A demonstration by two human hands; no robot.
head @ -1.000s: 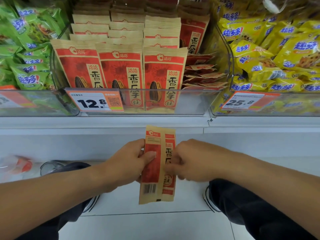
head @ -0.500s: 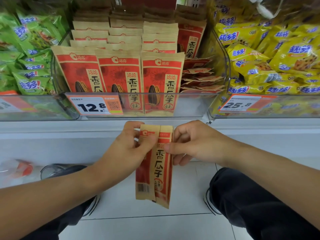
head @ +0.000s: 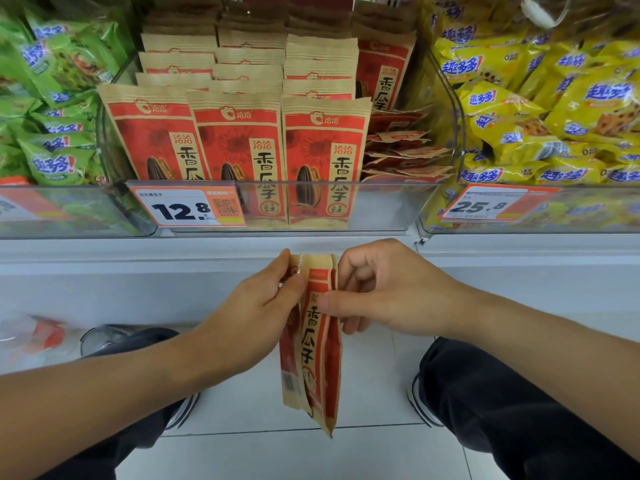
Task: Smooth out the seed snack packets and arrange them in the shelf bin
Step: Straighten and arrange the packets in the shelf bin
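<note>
A red and tan seed packet [head: 317, 355] hangs upright below the shelf edge, folded lengthwise so it looks narrow. My left hand [head: 256, 313] pinches its upper left edge and my right hand [head: 377, 289] pinches its upper right edge. Above, the clear shelf bin [head: 388, 206] holds three rows of upright seed packets [head: 239, 143]. A heap of flat-lying seed packets [head: 401, 154] fills the bin's right side, with one upright packet [head: 382, 74] behind it.
Green snack bags [head: 52, 98] fill the bin to the left and yellow snack bags [head: 540, 116] the bin to the right. Price tags [head: 183, 207] hang on the bin fronts. A white shelf ledge [head: 173, 251] runs below. My dark-trousered legs [head: 502, 410] stand on tiled floor.
Both hands have lifted the packet toward the shelf edge and shifted their hold from its middle to its top. The packet is folded narrower than before.
</note>
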